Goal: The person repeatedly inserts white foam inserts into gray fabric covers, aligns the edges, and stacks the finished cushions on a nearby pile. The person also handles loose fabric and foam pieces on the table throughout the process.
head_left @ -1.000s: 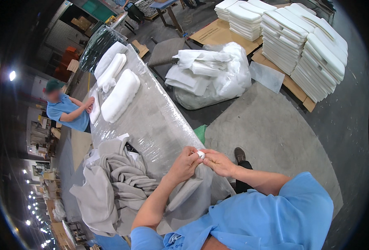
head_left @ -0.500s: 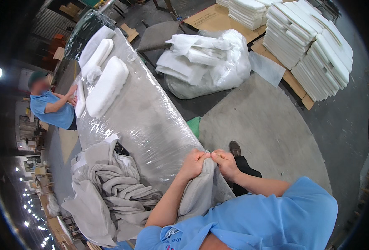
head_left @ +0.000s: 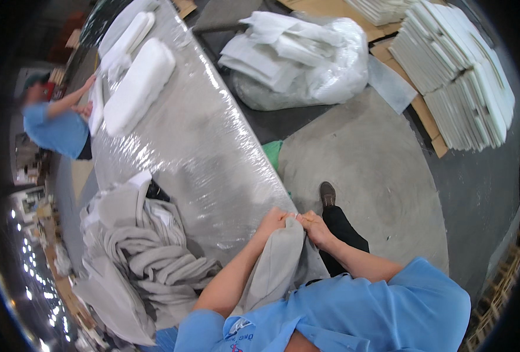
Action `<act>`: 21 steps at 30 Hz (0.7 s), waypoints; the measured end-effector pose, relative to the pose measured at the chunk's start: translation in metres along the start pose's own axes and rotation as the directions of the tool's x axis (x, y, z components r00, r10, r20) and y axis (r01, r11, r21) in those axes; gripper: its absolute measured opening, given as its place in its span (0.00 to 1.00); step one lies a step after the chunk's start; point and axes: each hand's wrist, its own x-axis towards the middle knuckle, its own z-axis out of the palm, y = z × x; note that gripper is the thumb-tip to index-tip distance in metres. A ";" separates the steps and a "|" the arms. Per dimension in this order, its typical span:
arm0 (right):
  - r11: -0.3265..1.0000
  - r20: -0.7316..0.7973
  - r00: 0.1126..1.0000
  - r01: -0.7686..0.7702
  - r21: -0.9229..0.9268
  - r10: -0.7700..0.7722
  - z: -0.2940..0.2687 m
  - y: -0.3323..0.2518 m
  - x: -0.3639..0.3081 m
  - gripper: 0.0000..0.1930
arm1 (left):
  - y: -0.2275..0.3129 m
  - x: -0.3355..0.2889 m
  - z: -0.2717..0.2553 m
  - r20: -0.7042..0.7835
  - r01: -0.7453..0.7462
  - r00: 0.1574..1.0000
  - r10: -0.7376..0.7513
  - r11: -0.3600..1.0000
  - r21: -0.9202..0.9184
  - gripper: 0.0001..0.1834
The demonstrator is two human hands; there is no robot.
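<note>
Close together at the table's edge, my left hand (head_left: 273, 220) and my right hand (head_left: 318, 229) both pinch the top end of a light grey fabric cover (head_left: 279, 258). The cover hangs down from my fingers toward my body; its lower part lies between my left forearm and my shirt. Whether there is padding inside it I cannot tell. To the left of my left arm, a heap of grey fabric covers (head_left: 148, 252) lies in loose folds on the plastic-wrapped table (head_left: 207, 158).
White padded cushions (head_left: 139, 88) lie at the table's far end, where a person in a blue shirt (head_left: 57, 129) stands. Beyond the right edge are a plastic-wrapped bundle of white sheets (head_left: 301, 64), a grey chair (head_left: 222, 14) and stacked white foam pads (head_left: 459, 76) on cardboard.
My view has tilted and shifted, so the far things sit higher in the picture. Both hands keep their grip on the cover's end. The other person's arm has reached farther along the cushions.
</note>
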 end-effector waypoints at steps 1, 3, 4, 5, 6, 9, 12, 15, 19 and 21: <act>0.998 -0.016 1.000 -0.013 0.069 0.015 0.003 0.005 0.000 0.21 | 0.004 0.000 0.000 -0.036 -0.026 0.999 0.026 1.000 0.015 0.20; 0.981 -0.040 0.999 -0.013 0.193 0.021 0.009 0.011 0.002 0.21 | 0.014 0.000 -0.006 0.006 -0.001 1.000 0.002 0.996 -0.090 0.22; 0.963 -0.069 0.997 -0.022 0.268 0.041 0.013 0.013 0.001 0.20 | 0.018 -0.005 -0.007 0.019 0.007 1.000 -0.005 0.989 -0.145 0.22; 0.972 -0.070 0.997 -0.011 0.233 0.028 0.014 0.012 -0.005 0.20 | 0.017 -0.014 -0.003 -0.051 -0.027 0.998 0.020 0.991 -0.129 0.23; 0.981 -0.072 0.997 0.005 0.194 0.009 0.011 0.009 -0.010 0.20 | 0.016 -0.020 0.001 -0.124 -0.063 0.991 0.049 0.992 -0.111 0.24; 0.988 -0.053 0.998 0.040 0.149 -0.033 -0.008 0.022 -0.033 0.16 | 0.011 -0.066 0.017 -0.226 -0.079 0.974 0.008 0.949 -0.305 0.24; 0.985 -0.015 0.990 0.140 0.098 -0.139 -0.034 0.035 -0.064 0.09 | -0.018 -0.141 0.026 -0.098 0.048 0.992 -0.077 0.962 -0.270 0.23; 0.916 0.113 0.992 -0.095 0.389 0.055 -0.035 0.020 -0.098 0.14 | -0.041 -0.175 0.038 0.002 0.187 0.982 -0.189 0.969 -0.160 0.22; 0.877 0.124 0.992 -0.043 0.479 -0.018 -0.036 0.020 -0.109 0.17 | -0.032 -0.180 0.071 -0.376 0.165 0.906 -0.195 0.980 -0.112 0.22; 0.922 0.042 0.999 -0.004 0.386 -0.013 -0.033 0.028 -0.108 0.19 | -0.025 -0.172 0.074 -0.434 0.231 0.856 -0.281 0.959 -0.163 0.21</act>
